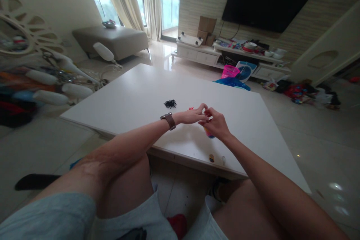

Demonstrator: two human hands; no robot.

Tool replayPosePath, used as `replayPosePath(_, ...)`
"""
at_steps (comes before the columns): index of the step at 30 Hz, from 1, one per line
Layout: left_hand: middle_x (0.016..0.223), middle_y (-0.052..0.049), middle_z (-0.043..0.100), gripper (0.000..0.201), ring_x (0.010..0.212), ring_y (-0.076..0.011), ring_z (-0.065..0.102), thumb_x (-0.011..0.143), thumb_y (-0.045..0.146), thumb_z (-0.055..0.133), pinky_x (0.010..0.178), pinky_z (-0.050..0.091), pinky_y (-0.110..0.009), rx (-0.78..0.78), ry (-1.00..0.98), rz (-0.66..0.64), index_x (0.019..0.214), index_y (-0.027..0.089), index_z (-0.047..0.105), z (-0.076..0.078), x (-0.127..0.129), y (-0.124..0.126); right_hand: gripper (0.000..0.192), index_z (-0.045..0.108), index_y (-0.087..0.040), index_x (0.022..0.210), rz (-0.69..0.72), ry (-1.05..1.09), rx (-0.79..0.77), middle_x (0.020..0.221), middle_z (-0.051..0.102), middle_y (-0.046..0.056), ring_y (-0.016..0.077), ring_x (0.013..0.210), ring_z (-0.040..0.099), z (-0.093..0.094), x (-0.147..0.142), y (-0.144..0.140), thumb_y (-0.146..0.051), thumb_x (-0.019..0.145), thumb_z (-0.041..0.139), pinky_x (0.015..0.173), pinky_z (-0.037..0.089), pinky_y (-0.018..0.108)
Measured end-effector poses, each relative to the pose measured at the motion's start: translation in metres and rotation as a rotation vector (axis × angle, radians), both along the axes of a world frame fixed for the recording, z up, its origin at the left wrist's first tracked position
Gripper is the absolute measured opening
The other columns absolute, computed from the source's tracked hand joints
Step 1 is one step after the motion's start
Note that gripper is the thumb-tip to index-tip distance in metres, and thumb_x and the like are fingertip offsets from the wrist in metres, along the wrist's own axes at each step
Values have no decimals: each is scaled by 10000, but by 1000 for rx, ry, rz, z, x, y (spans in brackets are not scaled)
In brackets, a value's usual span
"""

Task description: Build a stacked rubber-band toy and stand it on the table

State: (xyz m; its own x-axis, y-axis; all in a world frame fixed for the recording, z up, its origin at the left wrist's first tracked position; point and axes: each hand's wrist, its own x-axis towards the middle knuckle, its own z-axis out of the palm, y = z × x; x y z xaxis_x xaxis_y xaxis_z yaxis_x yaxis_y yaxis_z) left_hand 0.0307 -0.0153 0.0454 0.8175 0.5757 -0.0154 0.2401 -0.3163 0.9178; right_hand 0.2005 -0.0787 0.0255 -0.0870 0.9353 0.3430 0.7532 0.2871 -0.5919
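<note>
My left hand, with a brown-strapped watch on its wrist, meets my right hand over the white table. The fingers of both are bent and closed together at the tips; what they pinch is too small to make out. Just under my right hand stands a small container with yellow, pink and blue colours, partly covered by the fingers. A little heap of red bits lies behind my left hand. Farther left is a pile of thin black pieces, perhaps small bands.
Near the front edge of the white table lie a small yellow-and-dark piece and a small whitish piece. Beyond the table are a pink basket and a low TV cabinet. White lamp shades stand at left.
</note>
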Motion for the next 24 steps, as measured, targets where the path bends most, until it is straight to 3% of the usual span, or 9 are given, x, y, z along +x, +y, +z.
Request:
replayPosePath(6, 976, -47, 714, 285, 932, -179, 659, 911, 347, 526, 841, 490, -295, -48, -98, -30, 1140, 178, 523, -1, -1, 7, 327, 602, -225, 1006, 22, 47, 14, 860, 704, 11, 189, 771, 674, -1, -3, 3, -291, 730, 766, 714, 563, 322)
replayPosePath(12, 851, -38, 732, 286, 754, -157, 652, 931, 363, 536, 719, 472, -265, 205, -83, 137, 1120, 161, 611, 3, -9, 12, 318, 595, -221, 990, 30, 76, 19, 845, 704, 16, 197, 778, 689, 7, -6, 5, -281, 727, 764, 703, 582, 325)
replayPosePath(18, 808, -26, 708, 198, 691, -129, 599, 893, 255, 546, 682, 448, -248, 325, -50, 230, 991, 137, 672, 10, -13, 15, 348, 585, -217, 997, 27, 93, 7, 866, 711, 32, 207, 793, 697, 11, -6, 3, -290, 718, 779, 695, 593, 334)
replayPosePath(24, 664, -5, 633, 279, 646, -117, 516, 855, 278, 531, 607, 381, -239, 313, -24, 153, 791, 110, 744, 13, -15, 18, 364, 589, -217, 1000, 10, 95, 10, 863, 703, 31, 210, 800, 700, 10, -2, 3, -313, 712, 791, 676, 596, 326)
